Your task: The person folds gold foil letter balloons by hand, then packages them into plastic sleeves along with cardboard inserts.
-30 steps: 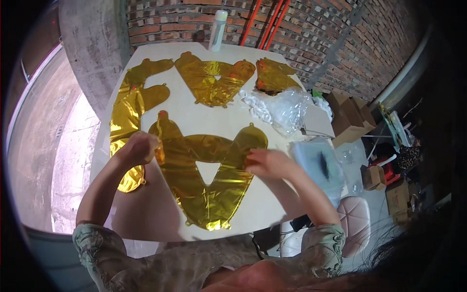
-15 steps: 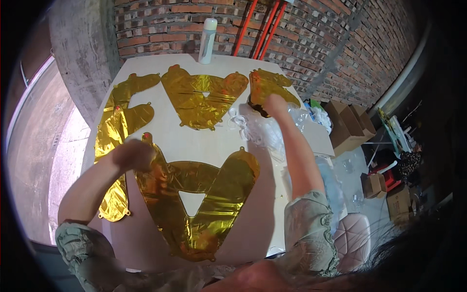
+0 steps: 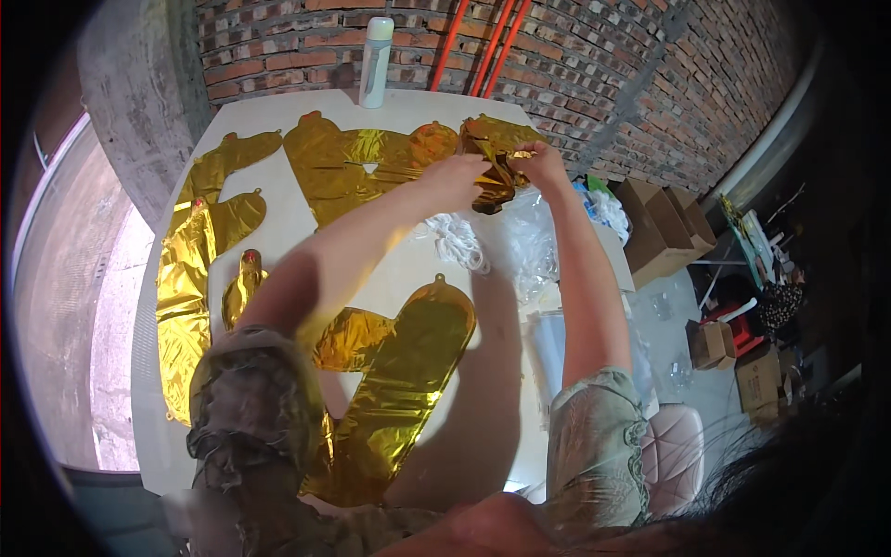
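At the far right of the table, a crumpled gold foil balloon [image 3: 492,167] is lifted and bunched between my hands. My right hand [image 3: 541,169] pinches its right side, thumb and fingers closed together. From the left, my left hand [image 3: 455,181] reaches across and grips the balloon's near left edge; its fingertips are partly hidden by the foil. Three more flat gold foil letter balloons lie around: an F-shaped balloon [image 3: 181,278] along the left side, an upside-down A-shaped balloon [image 3: 320,172] at the back, and another A-shaped balloon [image 3: 408,371] in front, largely covered by my left arm.
White ribbon [image 3: 457,243] and clear plastic bags [image 3: 529,251] lie beside my right forearm. A pale bottle [image 3: 375,65] stands at the table's back edge before a brick wall [image 3: 278,46]. Cardboard boxes [image 3: 659,232] and a padded stool [image 3: 675,455] are to the right.
My left hand has left the near A-shaped balloon and crossed right to the far right one. My right hand has shifted slightly up along that balloon, which is now lifted and crumpled.
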Available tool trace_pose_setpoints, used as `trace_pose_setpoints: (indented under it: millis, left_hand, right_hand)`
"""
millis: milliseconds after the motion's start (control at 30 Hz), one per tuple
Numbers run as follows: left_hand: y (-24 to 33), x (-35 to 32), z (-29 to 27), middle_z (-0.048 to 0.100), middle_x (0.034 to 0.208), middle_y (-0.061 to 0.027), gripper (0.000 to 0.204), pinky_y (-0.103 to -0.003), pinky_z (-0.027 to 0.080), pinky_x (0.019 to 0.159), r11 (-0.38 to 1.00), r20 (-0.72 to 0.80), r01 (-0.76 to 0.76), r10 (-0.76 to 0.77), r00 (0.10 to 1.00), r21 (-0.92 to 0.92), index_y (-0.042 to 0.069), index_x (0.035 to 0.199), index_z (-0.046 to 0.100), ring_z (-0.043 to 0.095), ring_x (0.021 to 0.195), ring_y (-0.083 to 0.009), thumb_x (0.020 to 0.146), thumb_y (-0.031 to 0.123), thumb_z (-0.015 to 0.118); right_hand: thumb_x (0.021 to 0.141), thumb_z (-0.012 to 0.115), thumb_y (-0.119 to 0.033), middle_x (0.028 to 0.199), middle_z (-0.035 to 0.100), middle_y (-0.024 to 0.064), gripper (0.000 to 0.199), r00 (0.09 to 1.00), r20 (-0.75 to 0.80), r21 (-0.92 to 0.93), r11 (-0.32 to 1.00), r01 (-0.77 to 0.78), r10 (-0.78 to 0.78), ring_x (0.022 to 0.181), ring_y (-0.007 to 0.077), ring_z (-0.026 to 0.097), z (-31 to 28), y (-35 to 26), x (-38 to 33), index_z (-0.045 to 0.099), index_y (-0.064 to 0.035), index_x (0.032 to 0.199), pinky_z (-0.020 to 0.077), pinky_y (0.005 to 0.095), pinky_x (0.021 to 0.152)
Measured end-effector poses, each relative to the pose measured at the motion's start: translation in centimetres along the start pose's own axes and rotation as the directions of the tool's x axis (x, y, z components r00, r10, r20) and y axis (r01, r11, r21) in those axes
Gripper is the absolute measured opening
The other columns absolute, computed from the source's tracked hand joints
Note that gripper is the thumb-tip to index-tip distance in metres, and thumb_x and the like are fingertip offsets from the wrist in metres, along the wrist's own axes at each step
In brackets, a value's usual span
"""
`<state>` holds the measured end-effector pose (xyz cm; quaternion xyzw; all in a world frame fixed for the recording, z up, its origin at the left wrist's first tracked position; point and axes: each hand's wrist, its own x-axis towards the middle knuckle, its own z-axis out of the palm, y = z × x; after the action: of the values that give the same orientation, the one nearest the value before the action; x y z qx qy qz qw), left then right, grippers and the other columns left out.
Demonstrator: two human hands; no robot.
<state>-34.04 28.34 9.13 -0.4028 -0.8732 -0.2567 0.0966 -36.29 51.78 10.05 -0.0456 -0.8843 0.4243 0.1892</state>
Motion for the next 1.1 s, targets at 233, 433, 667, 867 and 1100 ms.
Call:
trace_pose_setpoints:
  millis: [233, 433, 667, 867, 1100]
  left_hand:
    - [0.0, 1.3, 2.7, 0.025, 0.163, -0.018, 0.057, -0.051, 0.027, 0.12, 0.989, 0.046, 0.073, -0.08, 0.996, 0.13, 0.014, 0.146, 0.051, 0.025, 0.15, -0.0373, 0.092, 0.029, 0.063]
    - [1.3, 1.8, 2.5, 0.029, 0.161, -0.0195, 0.052, -0.049, 0.024, 0.122, 0.963, 0.283, 0.009, -0.088, 0.955, 0.269, 0.009, 0.137, 0.06, 0.027, 0.149, -0.037, 0.093, 0.037, 0.055]
    - [0.3, 3.0, 4.5, 0.037, 0.157, -0.0204, 0.059, -0.042, 0.029, 0.119, 0.99, 0.269, 0.138, -0.124, 0.955, -0.035, 0.006, 0.145, 0.049, 0.035, 0.145, -0.0342, 0.101, 0.044, 0.038]
    - [-0.5, 2.7, 6.1, 0.053, 0.142, -0.0153, 0.063, -0.05, 0.034, 0.113, 0.99, 0.329, 0.132, -0.109, 0.938, -0.047, 0.008, 0.141, 0.054, 0.045, 0.137, -0.0322, 0.102, 0.054, 0.033]
    - [-1.4, 2.0, 6.6, 0.041, 0.156, -0.0125, 0.064, -0.05, 0.027, 0.118, 0.986, 0.313, 0.165, -0.15, 0.938, -0.022, 0.013, 0.147, 0.049, 0.037, 0.145, -0.0294, 0.102, 0.056, 0.034]
  right_hand:
    - [0.081, 0.081, -0.02, 0.076, 0.069, 0.0029, 0.02, 1.0, 0.025, -0.218, 0.976, 0.009, -0.004, 0.069, 0.0123, 0.06, 0.0, -2.1, 0.3, 0.071, -0.0029, 0.084, 0.0489, 0.0302, 0.066]
    - [0.076, 0.084, -0.022, 0.081, 0.071, 0.0075, 0.029, 0.999, -0.017, -0.213, 0.976, 0.041, -0.045, 0.072, 0.0153, 0.062, -2.5, 0.6, 1.0, 0.073, -0.0004, 0.092, 0.0497, 0.033, 0.069]
    - [0.078, 0.081, -0.027, 0.084, 0.073, 0.0107, 0.034, 0.999, -0.007, -0.326, 0.945, 0.034, -0.039, 0.076, 0.0188, 0.068, -2.2, -0.7, 1.4, 0.075, -0.0014, 0.099, 0.0513, 0.0356, 0.071]
    - [0.09, 0.054, -0.047, 0.102, 0.072, 0.0226, 0.045, 0.851, -0.52, -0.452, 0.87, -0.197, -0.077, 0.098, 0.0397, 0.069, -10.3, -0.5, 6.7, 0.076, -0.0097, 0.104, 0.0546, 0.0467, 0.087]
    - [0.092, 0.049, -0.046, 0.109, 0.073, 0.0171, 0.049, 0.489, -0.867, -0.314, 0.868, -0.384, -0.098, 0.101, 0.0368, 0.07, -24.7, -0.7, 6.2, 0.074, -0.0101, 0.113, 0.0535, 0.0501, 0.09]
